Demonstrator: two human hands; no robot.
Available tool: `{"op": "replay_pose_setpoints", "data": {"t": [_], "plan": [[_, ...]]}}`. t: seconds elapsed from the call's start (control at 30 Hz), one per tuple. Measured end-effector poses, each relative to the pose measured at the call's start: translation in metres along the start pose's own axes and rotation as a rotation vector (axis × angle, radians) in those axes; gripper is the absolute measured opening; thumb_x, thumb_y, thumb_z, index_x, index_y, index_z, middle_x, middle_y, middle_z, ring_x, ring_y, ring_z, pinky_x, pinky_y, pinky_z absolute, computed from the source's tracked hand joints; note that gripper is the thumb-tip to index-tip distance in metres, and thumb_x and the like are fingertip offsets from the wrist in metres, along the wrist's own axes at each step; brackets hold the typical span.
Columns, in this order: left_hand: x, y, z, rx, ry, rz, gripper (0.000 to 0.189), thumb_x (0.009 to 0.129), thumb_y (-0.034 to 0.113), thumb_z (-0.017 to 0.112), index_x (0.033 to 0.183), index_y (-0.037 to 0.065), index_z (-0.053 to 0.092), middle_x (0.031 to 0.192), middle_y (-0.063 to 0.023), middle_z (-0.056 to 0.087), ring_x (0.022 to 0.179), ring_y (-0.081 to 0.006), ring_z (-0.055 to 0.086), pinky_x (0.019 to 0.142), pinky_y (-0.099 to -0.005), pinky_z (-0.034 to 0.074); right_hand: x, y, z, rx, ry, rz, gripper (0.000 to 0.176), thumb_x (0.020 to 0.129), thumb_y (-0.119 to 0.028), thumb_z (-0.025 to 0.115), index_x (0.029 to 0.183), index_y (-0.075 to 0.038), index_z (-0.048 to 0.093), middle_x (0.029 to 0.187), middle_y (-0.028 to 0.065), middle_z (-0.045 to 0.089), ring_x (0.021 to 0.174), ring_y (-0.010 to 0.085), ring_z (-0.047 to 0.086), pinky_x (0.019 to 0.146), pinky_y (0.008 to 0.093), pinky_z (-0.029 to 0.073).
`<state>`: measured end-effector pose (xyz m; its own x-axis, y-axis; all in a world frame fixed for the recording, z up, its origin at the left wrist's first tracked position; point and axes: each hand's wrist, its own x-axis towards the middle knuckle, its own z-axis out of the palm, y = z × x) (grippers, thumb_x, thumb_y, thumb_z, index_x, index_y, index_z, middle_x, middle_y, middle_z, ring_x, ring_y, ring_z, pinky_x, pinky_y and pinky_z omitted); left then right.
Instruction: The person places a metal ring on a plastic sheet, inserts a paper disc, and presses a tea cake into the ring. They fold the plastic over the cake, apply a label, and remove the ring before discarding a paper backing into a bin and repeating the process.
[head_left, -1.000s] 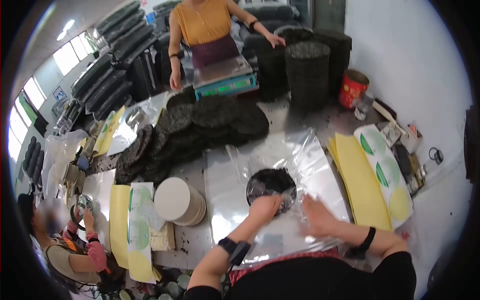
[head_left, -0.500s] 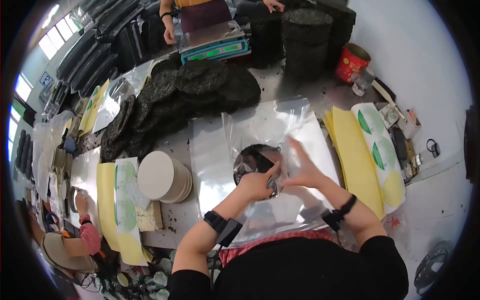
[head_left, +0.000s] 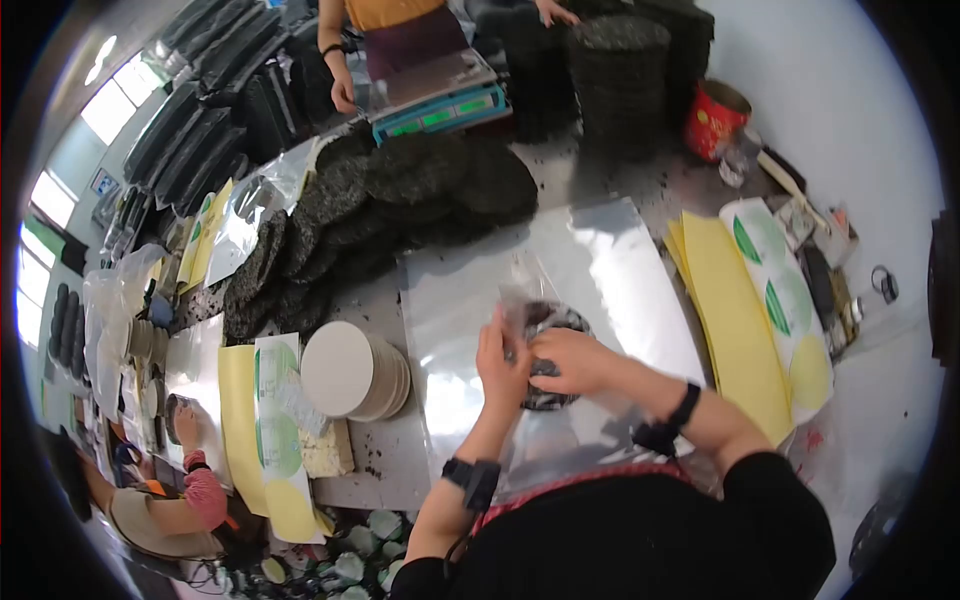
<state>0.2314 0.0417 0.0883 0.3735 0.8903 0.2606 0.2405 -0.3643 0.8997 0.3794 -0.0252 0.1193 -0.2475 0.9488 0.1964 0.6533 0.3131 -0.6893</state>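
Head view: a dark round cake (head_left: 552, 320) sits inside a clear bag (head_left: 520, 290) on the stack of silver sheets (head_left: 610, 260), near the middle of it. The left hand (head_left: 503, 360) grips the cake's left edge through the bag with curled fingers. The right hand (head_left: 567, 362) lies over the cake, its fingers folded onto it. A stack of white discs (head_left: 345, 368) sits left of the silver sheets and yellow sheets (head_left: 735, 320) lie to their right, all on the counter (head_left: 385, 470).

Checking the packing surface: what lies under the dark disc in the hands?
Shiny silver sheets spread beneath the dark disc. The left hand and right hand cover most of it, so contact cannot be seen.
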Motion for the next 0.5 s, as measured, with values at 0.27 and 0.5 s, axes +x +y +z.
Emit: {"op": "replay_pose_setpoints", "data": {"t": [0.27,0.5], "plan": [[0.001,-0.032,-0.005,-0.084,-0.234,0.357,0.016,0.066,-0.004,0.060,0.080,0.003,0.056,0.111,-0.0112,0.062,0.106,-0.0313,0.057,0.092,-0.0351,0.044,0.001,0.038,0.024,0.154,0.290,-0.044,0.021,0.068,-0.012,0.071,0.086,-0.006,0.060,0.091,0.0101,0.057,0.091,0.0311,0.056,0.083,0.0384,0.047],[0.007,-0.008,0.005,0.345,-0.349,0.242,0.032,0.076,0.001,0.052,0.107,-0.006,0.057,0.124,-0.0218,0.053,0.115,-0.0372,0.050,0.101,-0.0405,0.038,0.013,0.043,0.045,-0.324,0.202,0.132,0.023,0.067,-0.009,0.066,0.085,0.001,0.057,0.093,0.0137,0.054,0.093,0.0323,0.052,0.081,0.0396,0.045]]}}
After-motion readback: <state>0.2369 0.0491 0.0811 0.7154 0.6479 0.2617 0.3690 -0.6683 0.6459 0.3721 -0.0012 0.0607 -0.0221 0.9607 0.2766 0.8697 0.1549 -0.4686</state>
